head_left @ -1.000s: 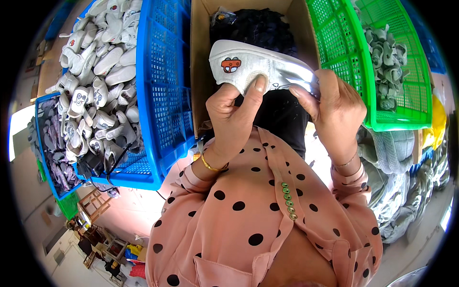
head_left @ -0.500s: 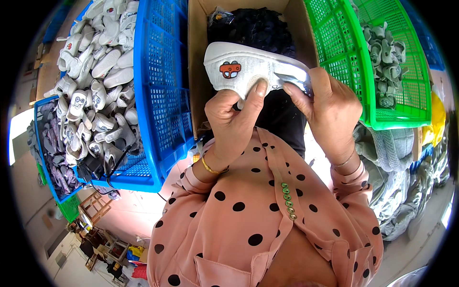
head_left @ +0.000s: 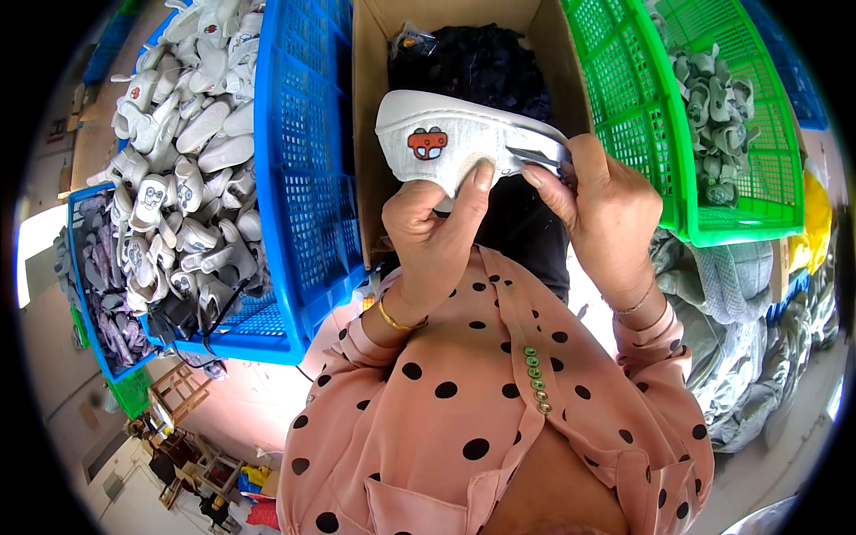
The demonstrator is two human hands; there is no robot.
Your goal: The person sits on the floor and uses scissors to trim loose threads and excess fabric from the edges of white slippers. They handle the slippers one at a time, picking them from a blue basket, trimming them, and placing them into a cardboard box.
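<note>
The white shoe (head_left: pixel 477 135) lies on the far side of both hands, between the blue crate (head_left: pixel 308 178) and the green crate (head_left: pixel 637 116). The left hand (head_left: pixel 437 227) pinches its near edge, thumb uppermost — the right hand (head_left: pixel 615 209), fingers curled nearly closed, grasps a slim metal tool (head_left: pixel 532 157) at its right end.

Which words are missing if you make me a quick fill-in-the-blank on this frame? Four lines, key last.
1. Of the left hand and the right hand, the one nearer the red motif on the pale shoe is the ____ one.
2. The box beyond the shoe is made of ____.
3. The large basket just right of the box is ____.
4. The pink shirt carries black polka ____.

Missing words: left; cardboard; green; dots.
</note>
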